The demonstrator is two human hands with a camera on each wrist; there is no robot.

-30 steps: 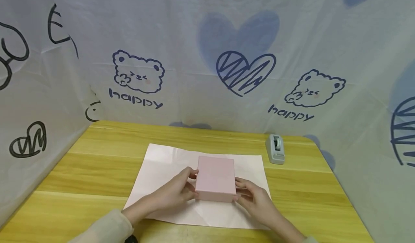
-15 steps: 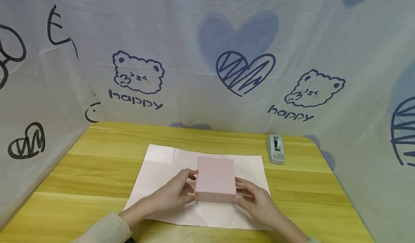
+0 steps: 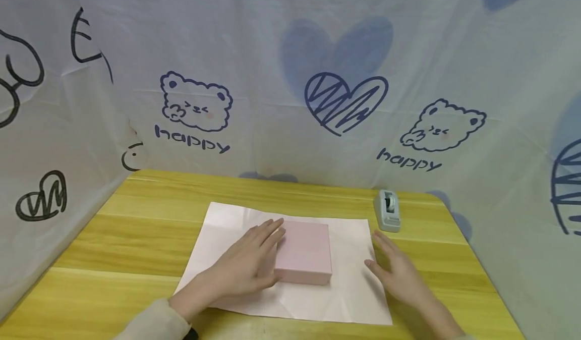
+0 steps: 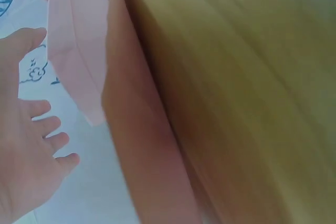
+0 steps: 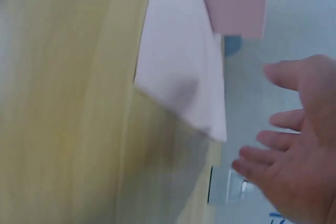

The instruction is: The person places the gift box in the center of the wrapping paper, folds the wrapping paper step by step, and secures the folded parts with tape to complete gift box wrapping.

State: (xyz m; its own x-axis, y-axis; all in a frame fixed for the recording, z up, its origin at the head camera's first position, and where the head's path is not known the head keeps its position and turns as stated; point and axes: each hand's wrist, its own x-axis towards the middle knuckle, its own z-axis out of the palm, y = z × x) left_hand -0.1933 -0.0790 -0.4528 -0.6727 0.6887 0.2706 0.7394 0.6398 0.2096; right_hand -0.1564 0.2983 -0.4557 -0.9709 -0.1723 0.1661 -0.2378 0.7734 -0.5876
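Note:
A pink square box (image 3: pixel 303 249) lies flat on a sheet of pale pink paper (image 3: pixel 345 299), near its middle. My left hand (image 3: pixel 247 262) is at the box's left side with fingers extended, the fingertips over its left edge; whether they touch cannot be told. The left wrist view shows the thumb and spread fingers near the box (image 4: pixel 79 40). Over the paper's right edge hovers my right hand (image 3: pixel 401 272), apart from the box, its fingers straight and holding nothing. In the right wrist view its palm and loose fingers face the paper (image 5: pixel 178 61).
A grey tape dispenser (image 3: pixel 387 211) stands beyond the paper's right corner on the yellow wooden table (image 3: pixel 150 219). A white cloth (image 3: pixel 268 143) with drawn hearts and bears hangs along the back and both sides. The paper's near edge lifts slightly.
My right hand has let go of the box and moved right to the paper's edge. My left hand's fingers have straightened and risen over the box's left side. The box stays in place.

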